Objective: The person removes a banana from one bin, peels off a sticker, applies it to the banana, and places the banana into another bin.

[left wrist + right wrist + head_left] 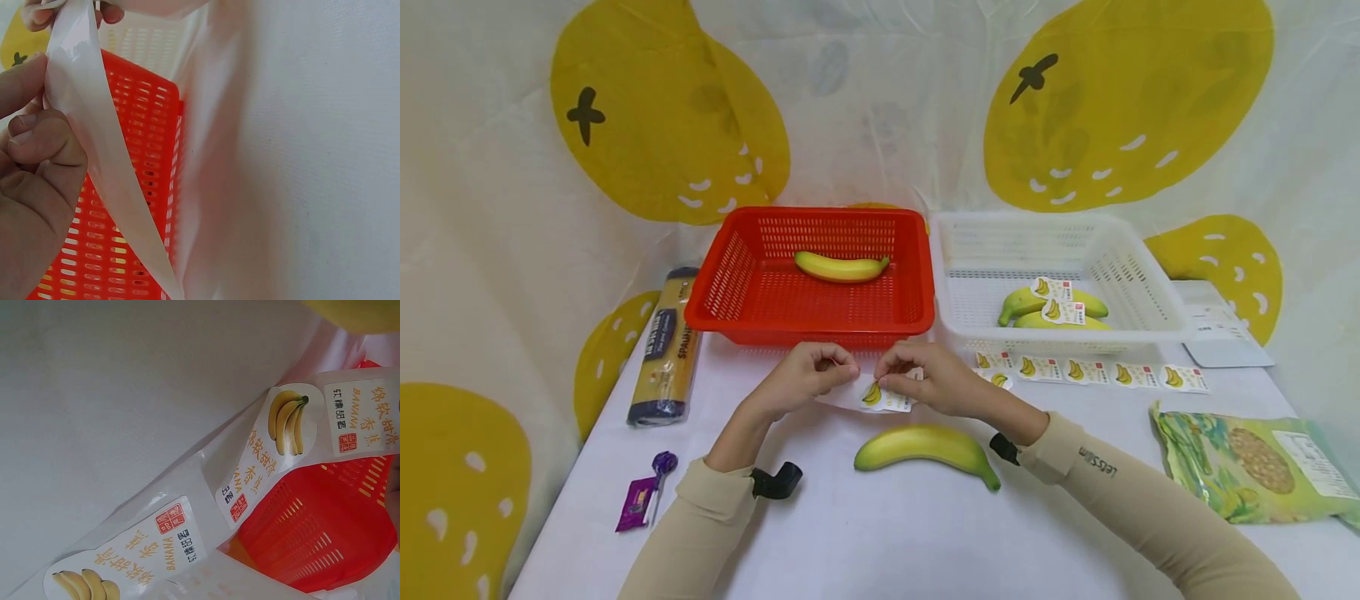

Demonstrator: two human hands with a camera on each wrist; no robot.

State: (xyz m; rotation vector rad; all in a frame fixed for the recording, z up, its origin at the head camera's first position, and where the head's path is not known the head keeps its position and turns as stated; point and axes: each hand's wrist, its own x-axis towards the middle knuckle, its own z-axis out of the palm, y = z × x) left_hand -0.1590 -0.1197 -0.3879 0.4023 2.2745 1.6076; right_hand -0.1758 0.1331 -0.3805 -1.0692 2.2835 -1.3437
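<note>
Beige sleeves come in from the bottom edge, and between them a loose banana (927, 446) lies on the white counter (880, 533), yellow with green ends, just below both hands. Left hand (805, 377) and right hand (928, 377) each pinch an end of a sticker strip (874, 395), held just above the counter in front of the red basket (730, 283). In the left wrist view the strip (94, 144) is glossy white backing paper, bowed between the curled fingers (37, 140). In the right wrist view its stickers (281, 447) are white, rounded labels printed with a bunch of yellow bananas, the word "BANANA" in orange, Chinese characters beside it and a small red seal.

One banana (841, 267) lies inside the red basket. The white basket (1138, 275) holds two bananas (1051, 308) that already wear stickers. A longer strip of the same labels (1090, 371) lies on the counter in front of it. The right sleeve (1097, 462) reads "LESSMO". A dark roll (666, 350) at left bears white letters, partly readable as "SPA". A green snack bag (1255, 462) lies at right, a purple lollipop (658, 471) at left.
</note>
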